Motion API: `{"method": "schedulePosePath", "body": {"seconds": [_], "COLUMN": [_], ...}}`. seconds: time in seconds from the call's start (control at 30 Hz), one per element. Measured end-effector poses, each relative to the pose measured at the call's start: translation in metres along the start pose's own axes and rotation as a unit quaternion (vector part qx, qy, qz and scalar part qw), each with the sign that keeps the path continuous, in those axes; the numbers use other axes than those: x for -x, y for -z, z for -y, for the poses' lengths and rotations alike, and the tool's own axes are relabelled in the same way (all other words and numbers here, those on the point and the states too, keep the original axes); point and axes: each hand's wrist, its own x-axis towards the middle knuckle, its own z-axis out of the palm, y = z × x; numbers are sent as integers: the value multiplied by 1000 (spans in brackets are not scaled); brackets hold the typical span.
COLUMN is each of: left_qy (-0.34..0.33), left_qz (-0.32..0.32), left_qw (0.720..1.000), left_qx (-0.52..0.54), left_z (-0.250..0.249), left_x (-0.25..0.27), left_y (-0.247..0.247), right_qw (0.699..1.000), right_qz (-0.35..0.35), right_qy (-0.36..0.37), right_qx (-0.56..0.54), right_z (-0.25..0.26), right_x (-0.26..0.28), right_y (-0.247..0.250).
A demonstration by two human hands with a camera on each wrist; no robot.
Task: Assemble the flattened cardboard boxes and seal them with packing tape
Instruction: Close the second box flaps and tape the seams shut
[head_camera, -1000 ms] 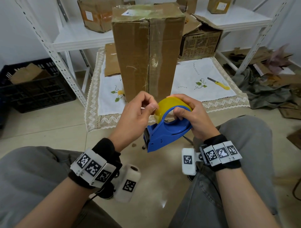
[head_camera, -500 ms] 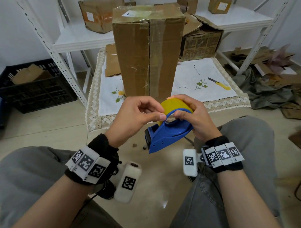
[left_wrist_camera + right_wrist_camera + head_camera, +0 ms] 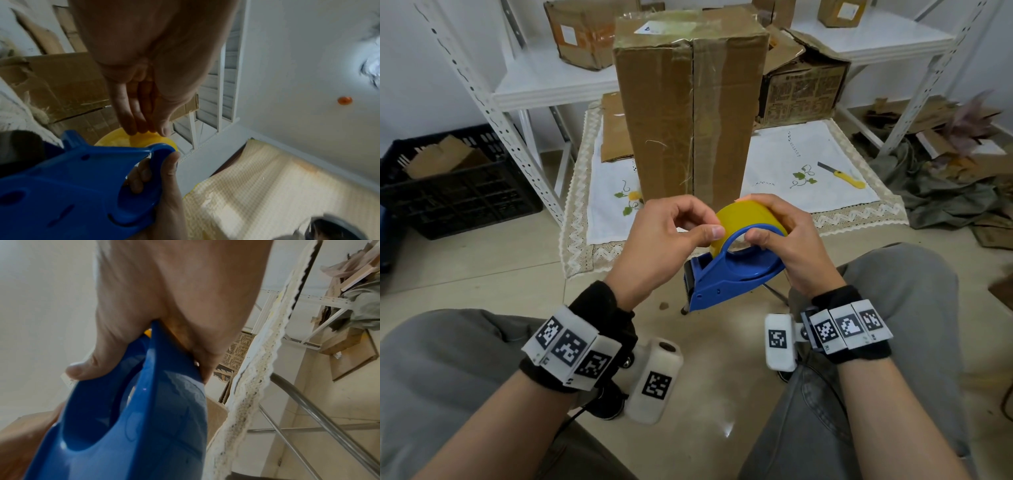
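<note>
**A:** Where are the hands, and what do they hold?

**B:** Seen from the head camera, both hands meet above the person's knees. The right hand [image 3: 787, 246] grips a blue tape dispenser [image 3: 726, 274], fingers curled through its loop handle and thumb over the top of the yellow tape roll [image 3: 743, 216] mounted in it. The left hand [image 3: 664, 240] comes in from the other side with thumb and fingertips bunched together on the roll's surface.

**B:** In the left wrist view those fingertips [image 3: 131, 128] touch the yellow roll's rim. They seem to be pinching at the tape's loose end, though the end itself is too small to make out.

**A:** And the box?

**B:** A tall cardboard box [image 3: 688, 109] stands upright on a white embroidered cloth [image 3: 791, 161] with a lace border, directly beyond the hands and apart from them. A strip of clear tape runs down the middle seam of its front face and over its top.

**A:** What else is around?

**B:** A yellow-handled utility knife [image 3: 842, 174] lies on the cloth to the box's right. Behind it, white metal shelving [image 3: 544, 85] carries more cardboard boxes. A black plastic crate [image 3: 455, 192] with cardboard scraps sits on the floor at left. A heap of grey-green fabric [image 3: 941, 195] and cardboard pieces lies at right.
</note>
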Motion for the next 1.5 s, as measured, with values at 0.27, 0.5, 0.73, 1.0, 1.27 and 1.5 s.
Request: {"method": "schedulePosePath", "body": {"seconds": [0.27, 0.5, 0.73, 1.0, 1.27, 1.5], "left_qy": [-7, -39, -90, -46, 29, -49], "left_qz": [-16, -43, -90, -101, -72, 89], "left_qw": [999, 992, 983, 993, 981, 984], "left_qx": [-35, -115, -135, -33, 178, 147], "left_z": [-1, -1, 1, 7, 6, 9], "left_x": [-3, -2, -2, -6, -5, -3], "left_y": [-4, -10, -15, -13, -9, 8], "right_qw": [1000, 1000, 1000, 999, 993, 991], "right_qz": [-4, -1, -16, -13, -36, -23], "right_qy": [2, -1, 10, 4, 7, 10], "right_qx": [20, 31, -11, -48, -115, -132], "right_z": [1, 2, 5, 6, 9, 12], "right_x": [-1, 0, 1, 2, 2, 3], "right_y": [1, 0, 2, 2, 3, 4]}}
